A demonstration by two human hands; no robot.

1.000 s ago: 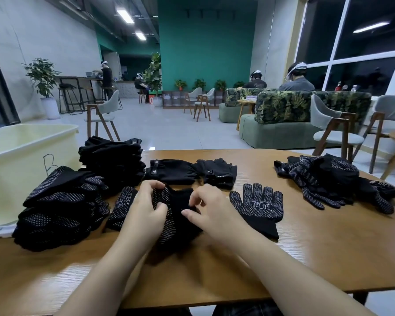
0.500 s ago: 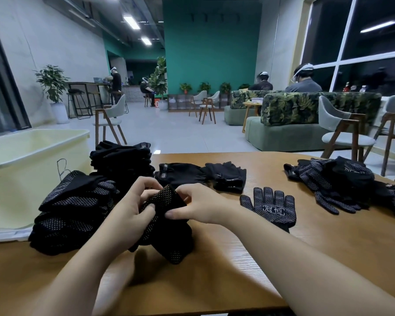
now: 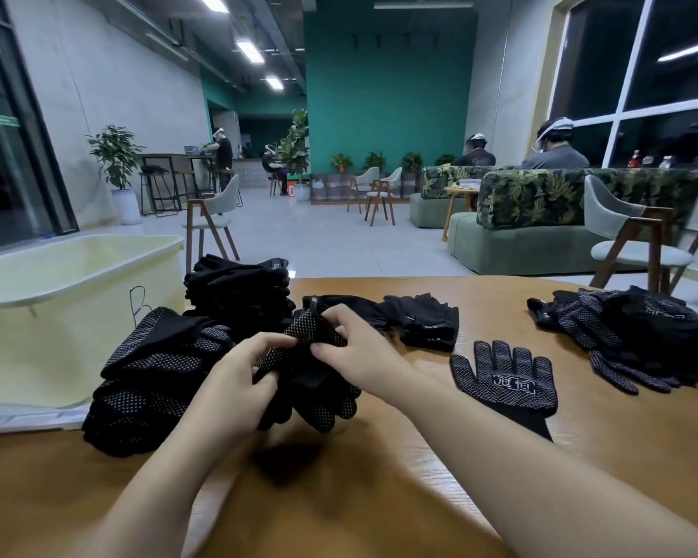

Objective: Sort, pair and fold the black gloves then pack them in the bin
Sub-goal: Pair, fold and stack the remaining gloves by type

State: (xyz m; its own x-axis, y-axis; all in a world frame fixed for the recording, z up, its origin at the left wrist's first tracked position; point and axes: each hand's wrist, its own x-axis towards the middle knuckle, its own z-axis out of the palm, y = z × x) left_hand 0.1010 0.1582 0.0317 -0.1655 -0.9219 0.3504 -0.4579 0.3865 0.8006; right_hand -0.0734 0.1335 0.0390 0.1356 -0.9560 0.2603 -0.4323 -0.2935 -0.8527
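Holding: from the head view, a person at a wooden table [image 3: 500,477] grips a bundle of black dotted gloves [image 3: 319,380] with both hands, lifted just above the tabletop.
Left hand [image 3: 234,380]: fingers curled round the bundle's near left side.
Right hand [image 3: 359,352]: thumb and fingers pinch the bundle's upper fold.
Folded stacks: one pile of dotted gloves [image 3: 154,376] lies left of the hands, a plain black pile [image 3: 238,292] behind it.
Bin [image 3: 77,283]: pale yellow, at the table's left edge, touching the dotted pile.
Single glove [image 3: 504,380]: flat, palm up, right of the hands.
Unsorted heap [image 3: 629,336]: far right, well apart.
Folded pair [image 3: 412,316]: just beyond the hands.
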